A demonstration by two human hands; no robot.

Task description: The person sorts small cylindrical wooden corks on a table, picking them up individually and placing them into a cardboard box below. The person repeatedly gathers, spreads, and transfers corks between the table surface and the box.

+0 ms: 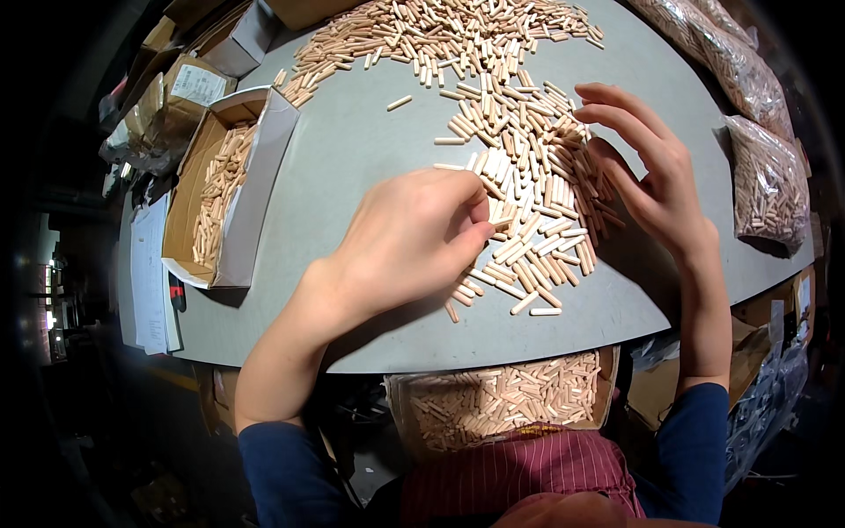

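Note:
Short wooden dowel pins (528,167) lie in a loose pile on the grey tabletop, spreading from the far edge toward me. Over the near left part of the pile, my left hand (414,229) pinches a wooden dowel pin (501,223) between thumb and fingertips; its pale end sticks out to the right. My right hand (647,167) is at the pile's right side, fingers apart and curved, with nothing visible in it. Its shadow falls on the pins beside it. Whether its fingertips touch the pins, I cannot tell.
An open cardboard box (273,150) with dowels stands at the left, papers (150,264) beside it. Clear bags of dowels (768,185) line the right edge. Below the near edge, by my lap, is another box of dowels (510,396). Plastic wrap (775,378) hangs at lower right.

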